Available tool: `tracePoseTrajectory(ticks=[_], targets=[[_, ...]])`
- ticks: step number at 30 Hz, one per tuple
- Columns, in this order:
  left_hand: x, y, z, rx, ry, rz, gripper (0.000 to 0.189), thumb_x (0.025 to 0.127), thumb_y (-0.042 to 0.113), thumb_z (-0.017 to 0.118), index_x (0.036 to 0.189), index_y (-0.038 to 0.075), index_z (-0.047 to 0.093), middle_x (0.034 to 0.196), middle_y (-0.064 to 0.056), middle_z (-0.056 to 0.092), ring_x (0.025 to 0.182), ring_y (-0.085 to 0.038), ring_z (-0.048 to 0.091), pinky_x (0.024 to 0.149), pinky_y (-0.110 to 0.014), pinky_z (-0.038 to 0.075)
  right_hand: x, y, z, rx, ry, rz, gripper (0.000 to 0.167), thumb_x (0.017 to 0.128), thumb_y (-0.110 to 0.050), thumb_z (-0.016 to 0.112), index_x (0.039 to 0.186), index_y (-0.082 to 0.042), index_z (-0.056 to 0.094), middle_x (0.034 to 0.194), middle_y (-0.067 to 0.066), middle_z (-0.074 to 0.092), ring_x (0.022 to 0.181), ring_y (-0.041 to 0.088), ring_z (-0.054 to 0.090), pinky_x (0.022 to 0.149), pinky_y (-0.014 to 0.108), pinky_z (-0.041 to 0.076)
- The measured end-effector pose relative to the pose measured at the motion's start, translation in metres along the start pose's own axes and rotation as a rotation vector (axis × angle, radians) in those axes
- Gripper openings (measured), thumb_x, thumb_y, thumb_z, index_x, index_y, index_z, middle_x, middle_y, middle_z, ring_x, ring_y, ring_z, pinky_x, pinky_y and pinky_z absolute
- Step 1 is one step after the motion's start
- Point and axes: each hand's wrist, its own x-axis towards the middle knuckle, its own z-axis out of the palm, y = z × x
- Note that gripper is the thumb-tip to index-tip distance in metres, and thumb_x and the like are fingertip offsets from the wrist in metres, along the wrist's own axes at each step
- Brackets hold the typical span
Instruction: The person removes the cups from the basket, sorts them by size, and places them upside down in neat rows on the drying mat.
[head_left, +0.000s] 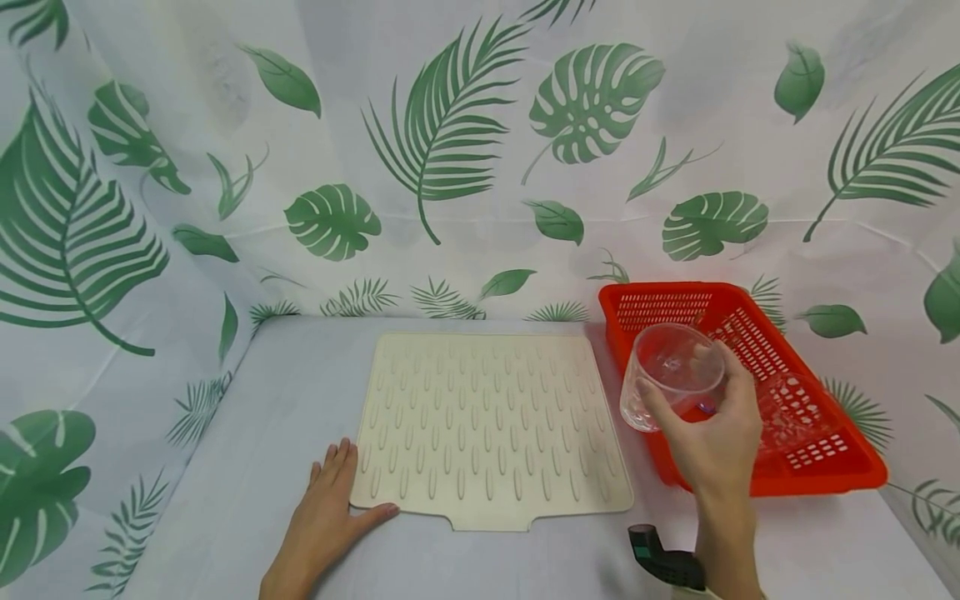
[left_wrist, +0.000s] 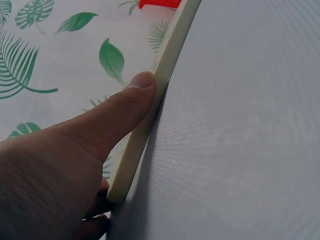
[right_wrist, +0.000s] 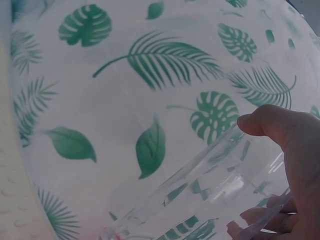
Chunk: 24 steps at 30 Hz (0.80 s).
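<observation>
A clear, colourless drinking glass [head_left: 643, 400] is gripped near its rim by my right hand [head_left: 720, 429], thumb on one side and fingers on the other. It hangs tilted over the left side of a red plastic basket [head_left: 840, 479]. In the right wrist view the glass [right_wrist: 210, 195] shows faceted sides. My left hand [head_left: 322, 508] rests at the near left corner of a cream drying mat [head_left: 487, 417] with raised oval ridges. Its thumb touches the mat's front edge in the left wrist view, the other fingers lying along the left side.
More clear glassware [head_left: 798, 408] lies in the basket, its shapes hard to make out. A white table [head_left: 247, 433] lies under everything. A leaf-print curtain [head_left: 465, 250] hangs behind and at both sides. A black strap device [head_left: 667, 562] sits at my right wrist.
</observation>
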Motion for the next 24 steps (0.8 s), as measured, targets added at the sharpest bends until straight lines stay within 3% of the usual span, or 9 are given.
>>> tracePoseTrajectory(ticks=[5,10,24], targets=[[0.000,0.000,0.000,-0.004,0.000,0.003,0.119,0.075,0.073,0.071,0.154,-0.006,0.030,0.163,-0.025,0.023,0.153,-0.043,0.018,0.125,-0.060,0.015,-0.001,-0.001,0.003,-0.003,-0.032,0.012,0.087,0.075,-0.025,0.088,0.149,-0.031,0.044,0.144,-0.001,0.056,0.124,0.018,0.055,0.104,0.042,0.054],[0.001,0.000,-0.001,0.006,-0.019,-0.001,0.120,0.074,0.073,0.071,0.154,-0.006,0.029,0.164,-0.025,0.023,0.153,-0.044,0.017,0.125,-0.060,0.015,-0.001,0.001,0.009,0.024,-0.075,0.018,0.088,0.075,-0.025,0.088,0.150,-0.024,0.043,0.145,0.004,0.055,0.128,0.025,0.055,0.103,0.061,0.049],[0.009,0.008,-0.023,0.001,-0.061,-0.015,0.106,0.084,0.066,0.067,0.154,-0.005,0.031,0.164,-0.024,0.023,0.153,-0.043,0.020,0.120,-0.062,0.027,-0.004,0.001,0.019,0.053,-0.122,-0.037,0.087,0.073,-0.019,0.088,0.150,-0.019,0.045,0.144,0.006,0.058,0.128,0.023,0.055,0.106,0.059,0.047]])
